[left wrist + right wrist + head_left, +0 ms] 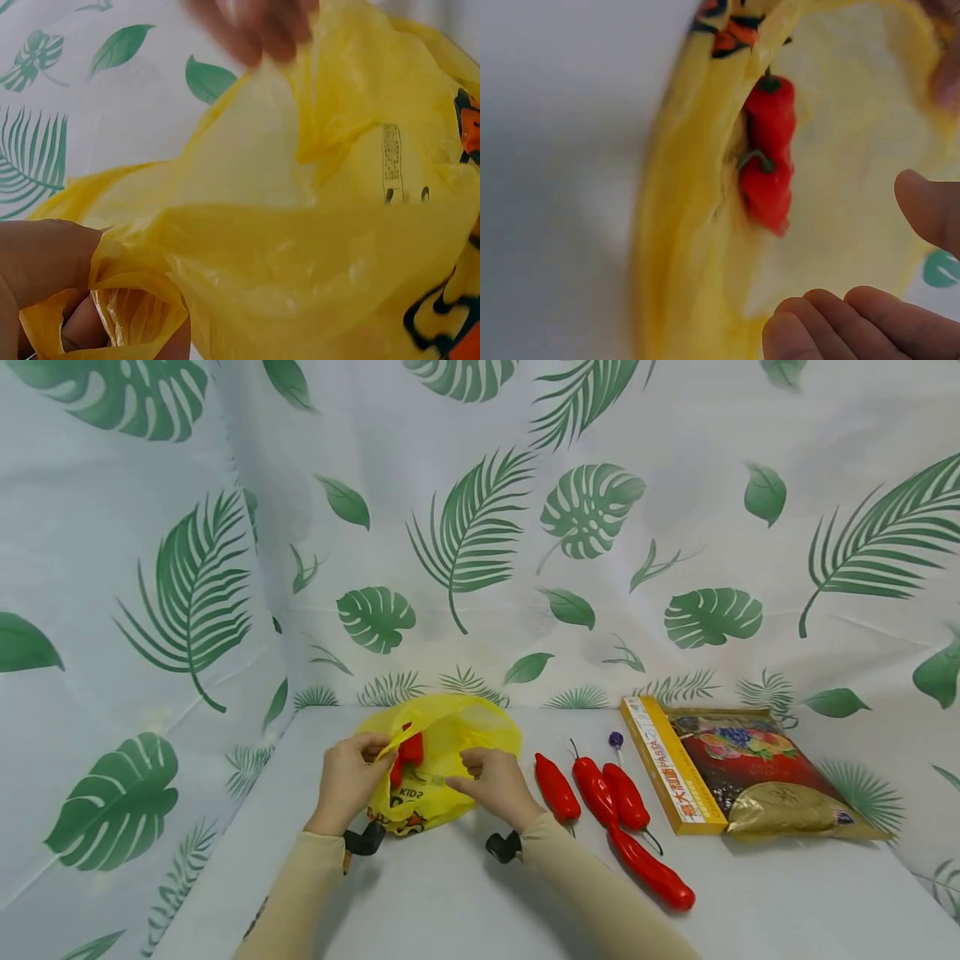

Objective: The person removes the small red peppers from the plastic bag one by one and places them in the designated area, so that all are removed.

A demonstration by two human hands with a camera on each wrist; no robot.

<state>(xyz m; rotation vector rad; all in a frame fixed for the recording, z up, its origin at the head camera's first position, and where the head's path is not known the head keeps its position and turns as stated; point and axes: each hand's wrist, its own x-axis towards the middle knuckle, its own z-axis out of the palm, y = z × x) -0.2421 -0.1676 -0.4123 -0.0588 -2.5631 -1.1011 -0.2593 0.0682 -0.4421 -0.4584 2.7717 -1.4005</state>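
A thin yellow plastic bag (431,806) with printed lettering lies on the table, its mouth spread wide. My left hand (347,781) pinches the rim at the bag's left side; in the left wrist view a loop of yellow plastic (142,281) wraps around its fingers. Inside the bag are red peppers (771,124) with green stems, two of them showing in the right wrist view. At the right side of the mouth is my right hand (497,783), holding nothing, with its thumb apart from the fingers (832,322).
Several red peppers (557,789) lie right of the bag, two overlapping end to end. Behind them is a purple-wrapped lollipop (616,741). Farther right are a yellow pasta box (672,768) and a red and gold package (780,768). A leaf-print cloth (480,527) hangs behind the table.
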